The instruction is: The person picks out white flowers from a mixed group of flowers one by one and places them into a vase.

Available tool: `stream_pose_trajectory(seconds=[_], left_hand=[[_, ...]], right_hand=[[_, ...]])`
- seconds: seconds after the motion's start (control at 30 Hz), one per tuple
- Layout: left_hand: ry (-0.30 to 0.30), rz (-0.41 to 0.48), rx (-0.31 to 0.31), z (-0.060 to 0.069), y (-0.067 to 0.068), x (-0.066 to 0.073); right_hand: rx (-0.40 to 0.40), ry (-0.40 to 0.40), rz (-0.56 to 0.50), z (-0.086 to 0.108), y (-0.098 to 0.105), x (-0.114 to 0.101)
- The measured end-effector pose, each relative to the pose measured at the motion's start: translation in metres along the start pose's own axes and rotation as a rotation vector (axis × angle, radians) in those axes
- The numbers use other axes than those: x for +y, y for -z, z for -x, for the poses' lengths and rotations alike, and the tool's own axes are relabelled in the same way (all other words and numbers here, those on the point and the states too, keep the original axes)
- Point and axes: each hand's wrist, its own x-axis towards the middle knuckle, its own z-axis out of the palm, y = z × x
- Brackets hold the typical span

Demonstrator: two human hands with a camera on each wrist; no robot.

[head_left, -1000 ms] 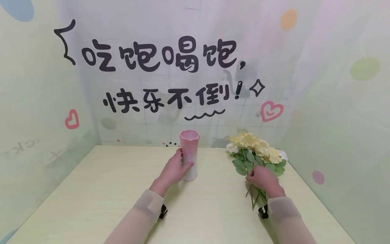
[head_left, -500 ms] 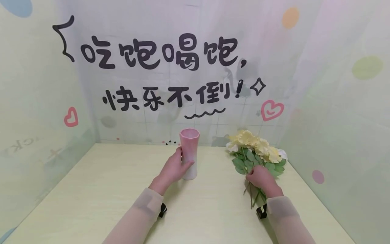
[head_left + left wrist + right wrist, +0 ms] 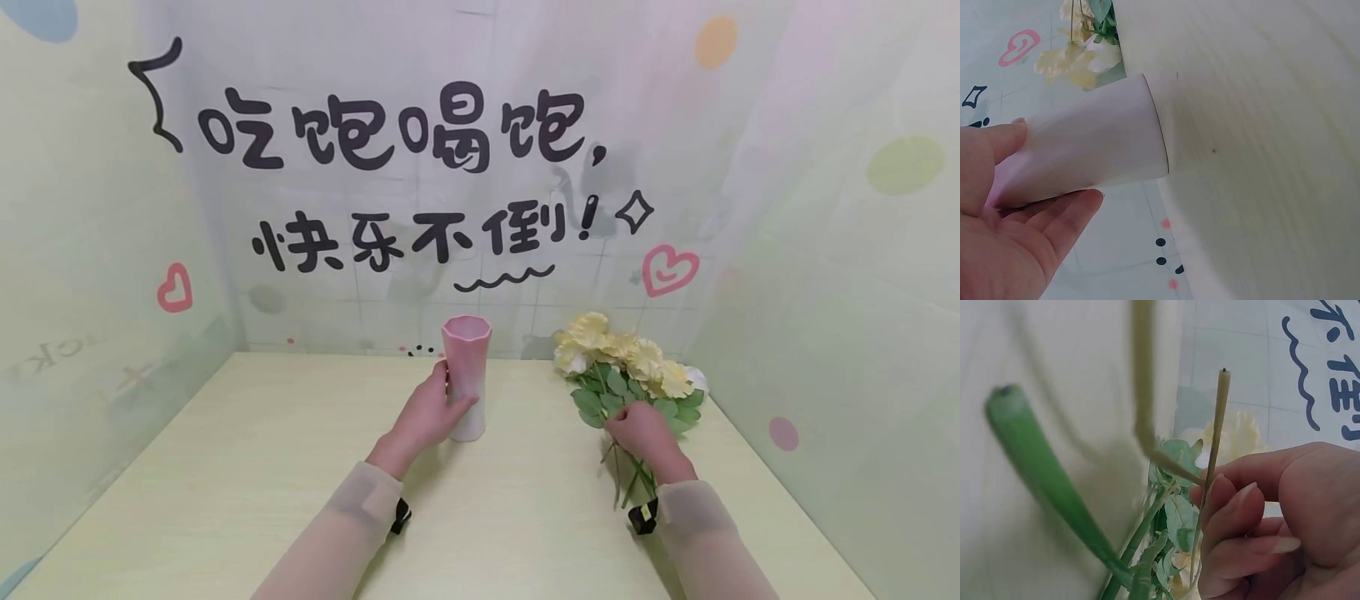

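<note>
Near the middle of the table, a tall pink-to-white vase [image 3: 467,354] with a faceted rim stands upright. My left hand [image 3: 426,412] grips it from the left side, thumb in front; the left wrist view shows the fingers round the pale vase wall [image 3: 1097,137]. To the right lies a bunch of artificial flowers [image 3: 647,360], yellow and white with green leaves. Over their stems, my right hand [image 3: 648,437] pinches a thin brownish stem [image 3: 1216,425], seen in the right wrist view. Thicker green stems [image 3: 1054,481] pass beside those fingers, outside the grip.
The pale wooden table [image 3: 247,467] is bounded by printed fabric walls at the back [image 3: 360,325] and on both sides. Flower heads lie close to the back right corner. Black wrist devices [image 3: 642,517] sit under both sleeves.
A yellow flower at the bunch's upper left has risen slightly, and its stem has shifted with my right hand. My left hand and the vase keep their place.
</note>
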Motion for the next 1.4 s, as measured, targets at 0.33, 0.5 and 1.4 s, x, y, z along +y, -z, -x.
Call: stream_pose_trajectory(seconds=[0.33, 0.5, 1.4], left_hand=[[-0.002, -0.007, -0.001, -0.001, 0.000, -0.001], [-0.009, -0.005, 0.004, -0.001, 0.000, -0.002], [-0.026, -0.006, 0.009, -0.001, -0.001, -0.003]], right_hand=[[0.005, -0.075, 0.129, -0.033, -0.011, 0.044], [-0.002, -0.130, 0.126, 0.000, 0.005, 0.009], [0.171, -0.081, 0.039, 0.006, 0.015, -0.001]])
